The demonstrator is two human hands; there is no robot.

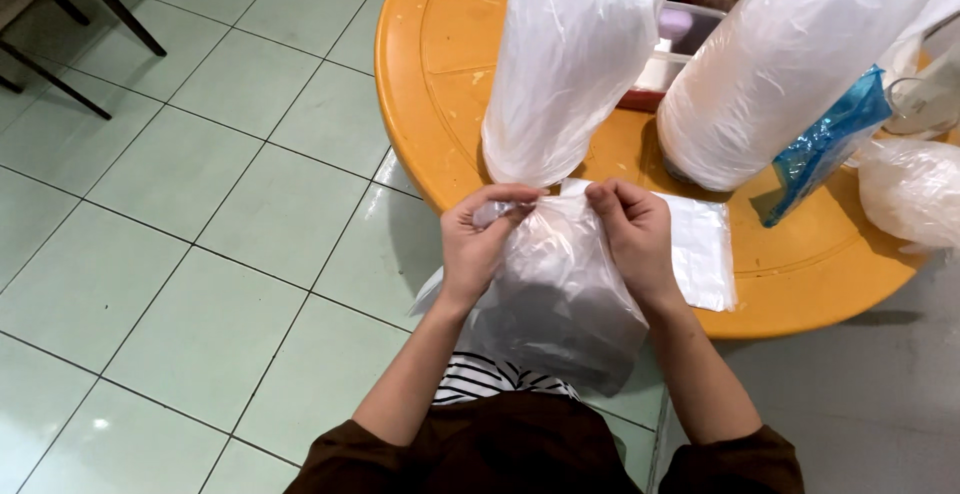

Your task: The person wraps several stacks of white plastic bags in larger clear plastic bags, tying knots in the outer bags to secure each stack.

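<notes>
— Item nearest?
— Clear plastic bag, held over lap at orange table edge.
— Hands?
— Left hand, right hand: both pinched closed on bag's top rim.

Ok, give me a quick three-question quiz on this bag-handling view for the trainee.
1. True or false: both hands grip the top edge of the clear plastic bag.
2. What lies flat on the orange round table just beside the right hand?
A. a stack of flat clear bags
B. a pair of scissors
C. a metal tray
3. Fill in: the blue plastic bag leans against the tall bundle wrapped in ____ plastic.

Key
1. True: the left hand and right hand pinch the bag's mouth.
2. A: the flat clear bags.
3. White: the right-side tall bundle.
</notes>
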